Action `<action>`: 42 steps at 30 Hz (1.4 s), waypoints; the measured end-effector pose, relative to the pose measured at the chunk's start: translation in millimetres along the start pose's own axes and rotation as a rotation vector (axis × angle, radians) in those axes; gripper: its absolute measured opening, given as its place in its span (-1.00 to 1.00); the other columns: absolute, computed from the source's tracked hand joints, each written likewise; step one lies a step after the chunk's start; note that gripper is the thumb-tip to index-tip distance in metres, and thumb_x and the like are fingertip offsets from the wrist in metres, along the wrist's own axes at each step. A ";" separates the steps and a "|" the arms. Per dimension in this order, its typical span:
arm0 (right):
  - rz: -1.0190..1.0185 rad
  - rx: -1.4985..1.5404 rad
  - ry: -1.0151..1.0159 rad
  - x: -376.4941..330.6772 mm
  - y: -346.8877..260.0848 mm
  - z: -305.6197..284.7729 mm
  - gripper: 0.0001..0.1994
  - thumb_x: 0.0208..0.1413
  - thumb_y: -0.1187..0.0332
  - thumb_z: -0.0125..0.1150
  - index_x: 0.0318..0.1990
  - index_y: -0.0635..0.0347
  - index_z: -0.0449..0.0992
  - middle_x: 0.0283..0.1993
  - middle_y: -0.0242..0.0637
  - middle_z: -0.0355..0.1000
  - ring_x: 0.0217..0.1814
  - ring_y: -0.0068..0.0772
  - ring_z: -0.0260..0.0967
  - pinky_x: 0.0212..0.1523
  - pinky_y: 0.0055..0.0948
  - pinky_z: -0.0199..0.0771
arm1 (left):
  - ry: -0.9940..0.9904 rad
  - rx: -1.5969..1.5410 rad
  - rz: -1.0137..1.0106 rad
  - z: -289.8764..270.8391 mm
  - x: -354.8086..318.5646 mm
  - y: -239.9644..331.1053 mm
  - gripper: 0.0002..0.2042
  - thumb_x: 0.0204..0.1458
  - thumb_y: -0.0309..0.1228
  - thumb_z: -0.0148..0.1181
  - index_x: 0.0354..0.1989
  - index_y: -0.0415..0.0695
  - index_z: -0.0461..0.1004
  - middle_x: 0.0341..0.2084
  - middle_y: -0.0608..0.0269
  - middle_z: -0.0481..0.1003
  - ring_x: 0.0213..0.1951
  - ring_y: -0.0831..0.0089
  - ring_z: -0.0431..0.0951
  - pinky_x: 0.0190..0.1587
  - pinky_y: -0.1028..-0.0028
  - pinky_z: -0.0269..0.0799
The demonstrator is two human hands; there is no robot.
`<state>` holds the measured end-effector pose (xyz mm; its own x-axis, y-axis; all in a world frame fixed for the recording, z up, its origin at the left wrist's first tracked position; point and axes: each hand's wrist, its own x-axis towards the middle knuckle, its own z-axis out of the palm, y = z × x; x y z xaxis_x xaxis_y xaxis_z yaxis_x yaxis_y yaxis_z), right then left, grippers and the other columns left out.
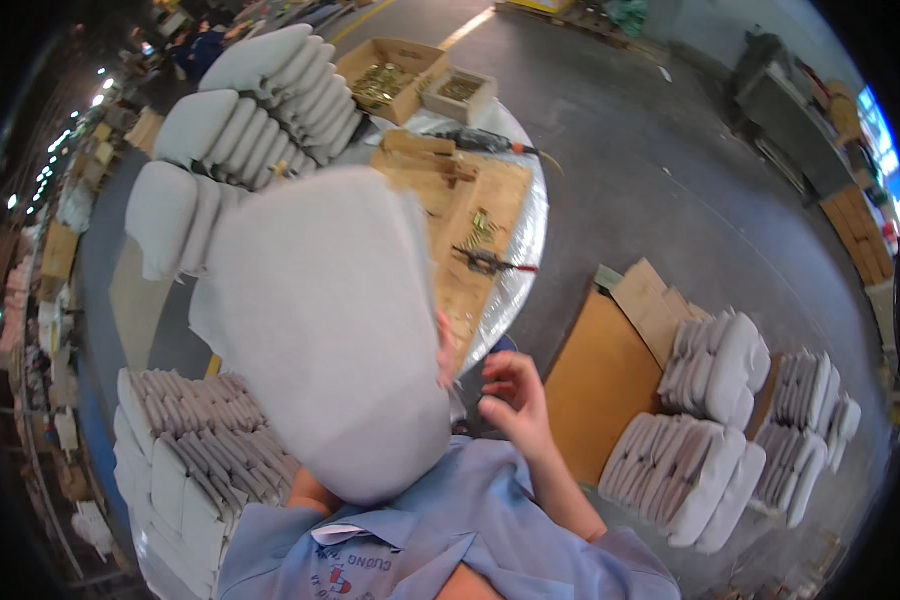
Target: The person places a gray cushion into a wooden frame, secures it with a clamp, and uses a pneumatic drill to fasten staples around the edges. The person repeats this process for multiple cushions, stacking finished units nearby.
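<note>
A large pale grey padded cushion is tilted up in front of my chest and fills the middle of the view. My left hand holds it: the forearm goes behind the cushion, and only some fingers show at its right edge. Just right of the cushion, my right hand is in the air, fingers loosely curled and apart, with nothing in it. Beyond the cushion lies a wooden jig board with small brass-coloured metal pieces and a red-handled toggle clamp. A corded power tool rests at its far end.
The round table has a shiny wrapped rim. A cardboard box and a smaller box hold metal parts. Grey cushions are stacked at the far left, near left and on the right, beside a brown board.
</note>
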<state>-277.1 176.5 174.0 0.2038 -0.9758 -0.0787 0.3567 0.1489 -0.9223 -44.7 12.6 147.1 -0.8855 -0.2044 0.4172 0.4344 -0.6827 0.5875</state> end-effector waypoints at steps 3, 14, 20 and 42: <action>0.206 0.264 -0.104 97.7 -1.4 -23.8 -0.10 0.08 0.10 0.60 0.50 0.15 0.20 0.15 -0.16 0.50 -0.01 -0.20 0.57 -0.07 -0.16 0.69 | 0.177 0.077 -0.068 -0.9 2.4 -23.8 -0.48 0.48 -0.05 -0.18 0.30 -0.20 0.48 0.14 -0.11 0.58 0.17 0.04 0.57 0.33 0.04 0.39; 0.356 0.572 -0.238 251.0 45.3 -118.8 -0.22 0.22 -0.19 0.36 0.40 0.19 0.41 0.28 -0.10 0.55 0.27 -0.01 0.55 0.25 0.09 0.61 | 0.776 0.581 -0.366 -82.9 31.8 -48.8 -0.53 0.42 -0.16 0.06 0.34 -0.20 0.49 0.26 0.01 0.56 0.23 0.28 0.55 0.32 0.23 0.41; 0.349 0.661 -0.021 305.9 19.4 -57.8 -0.25 0.38 -0.23 0.18 0.48 0.12 0.31 0.42 -0.18 0.42 0.44 -0.03 0.39 0.45 0.04 0.44 | 1.588 1.600 -0.453 -87.9 -54.8 28.0 -0.52 0.32 0.05 0.17 0.01 -0.17 0.64 -0.02 0.03 0.64 0.10 0.10 0.63 0.11 0.15 0.56; 0.689 0.196 -0.191 433.0 119.3 77.1 -0.11 0.35 -0.20 0.28 0.60 0.16 0.11 0.59 -0.17 0.21 0.60 -0.04 0.17 0.58 0.03 0.23 | 2.454 1.422 -0.944 34.7 -142.1 -82.1 -0.50 0.32 -0.16 0.16 0.37 -0.09 0.43 0.56 0.08 0.19 0.52 0.00 0.23 0.50 -0.17 0.13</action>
<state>-76.0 -215.9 59.1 0.5892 -0.6084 -0.5317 0.2433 0.7611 -0.6013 51.2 122.0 63.6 0.7238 -0.6841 -0.0901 -0.6501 -0.7199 0.2431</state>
